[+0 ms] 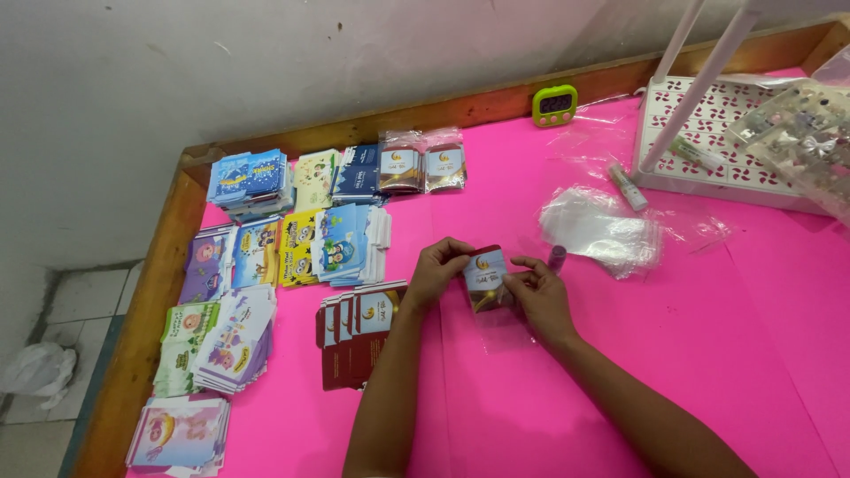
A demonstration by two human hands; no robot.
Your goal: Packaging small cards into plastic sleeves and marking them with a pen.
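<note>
Envelope packet (485, 276), dark red with a pale front panel and a gold emblem, is held just above the pink table (620, 372), between both hands near the table's middle. Left hand (434, 273) pinches the packet's upper left corner, thumb and fingers closed on it. Right hand (540, 296) grips the right edge, fingers likewise closed on it; a clear film appears to hang below the packet. Just left of the left forearm lies a fanned row of matching dark red envelopes (354, 332). Further left, stacks of cartoon-printed envelopes (257, 265) sit in rows along the wooden table edge (146, 310). Beyond the hands, a small purple tube (556, 257) rests beside a pile of clear plastic sleeves (602, 228). At the far side stand a green digital timer (555, 104) and a white perforated tray (708, 142).
</note>
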